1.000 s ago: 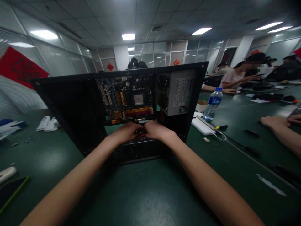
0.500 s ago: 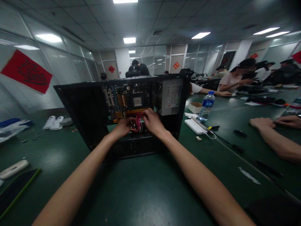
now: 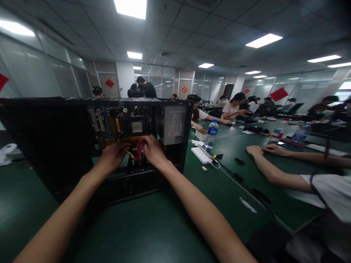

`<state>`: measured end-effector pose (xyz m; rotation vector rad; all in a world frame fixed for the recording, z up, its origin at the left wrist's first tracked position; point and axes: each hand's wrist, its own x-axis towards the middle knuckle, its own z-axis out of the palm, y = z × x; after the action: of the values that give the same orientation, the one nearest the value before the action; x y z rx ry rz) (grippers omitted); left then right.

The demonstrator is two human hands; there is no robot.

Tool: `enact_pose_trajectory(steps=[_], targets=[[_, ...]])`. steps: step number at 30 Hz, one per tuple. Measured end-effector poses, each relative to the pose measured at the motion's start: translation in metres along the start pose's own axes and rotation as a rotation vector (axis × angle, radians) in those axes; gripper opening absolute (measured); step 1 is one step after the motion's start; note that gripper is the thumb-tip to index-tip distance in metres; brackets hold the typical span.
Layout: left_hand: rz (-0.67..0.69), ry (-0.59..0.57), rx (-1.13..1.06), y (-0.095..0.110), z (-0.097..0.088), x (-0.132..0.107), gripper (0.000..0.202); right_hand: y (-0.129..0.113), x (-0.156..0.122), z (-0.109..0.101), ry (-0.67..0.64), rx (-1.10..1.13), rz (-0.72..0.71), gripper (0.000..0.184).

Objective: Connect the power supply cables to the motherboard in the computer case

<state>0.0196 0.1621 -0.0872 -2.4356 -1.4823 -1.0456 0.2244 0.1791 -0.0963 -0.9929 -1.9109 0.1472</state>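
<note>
An open black computer case [image 3: 33,146] stands upright on the green table, its inside facing me. Within it are a motherboard [image 3: 124,122] and, at the upper right, a silver power supply [image 3: 174,126]. Both my hands reach into the lower middle of the case. A bundle of red, purple and yellow cables [image 3: 140,149] loops between them. My left hand [image 3: 112,155] pinches the cable ends on the left side. My right hand [image 3: 153,149] is closed around the bundle on the right, under the power supply. The fingertips are partly hidden, and the connectors are too small to make out.
Right of the case stand a water bottle [image 3: 211,134], a small open box [image 3: 201,134] and a white power strip [image 3: 202,155] with a cord. A seated person's forearm [image 3: 270,170] rests on the table at the right. Other people sit farther back.
The view has turned right and come nearer, so the case appears farther left and larger. My left hand has drawn slightly away from the right, with the cables stretched between them.
</note>
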Motion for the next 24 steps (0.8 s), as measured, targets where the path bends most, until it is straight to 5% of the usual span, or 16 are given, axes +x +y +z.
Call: enact_pose_trajectory(steps=[7, 17, 24], targets=[[0.01, -0.033, 0.037, -0.004, 0.005, 0.001, 0.037, -0.011, -0.003, -0.006, -0.106, -0.107, 0.025, 0.026], [-0.214, 0.069, -0.179, 0.015, -0.009, -0.006, 0.027, -0.011, -0.006, -0.007, -0.148, -0.161, 0.073, 0.026], [-0.121, 0.04, -0.057, 0.013, -0.008, -0.007, 0.019, -0.009, -0.01, -0.005, -0.475, -0.255, -0.027, 0.027]])
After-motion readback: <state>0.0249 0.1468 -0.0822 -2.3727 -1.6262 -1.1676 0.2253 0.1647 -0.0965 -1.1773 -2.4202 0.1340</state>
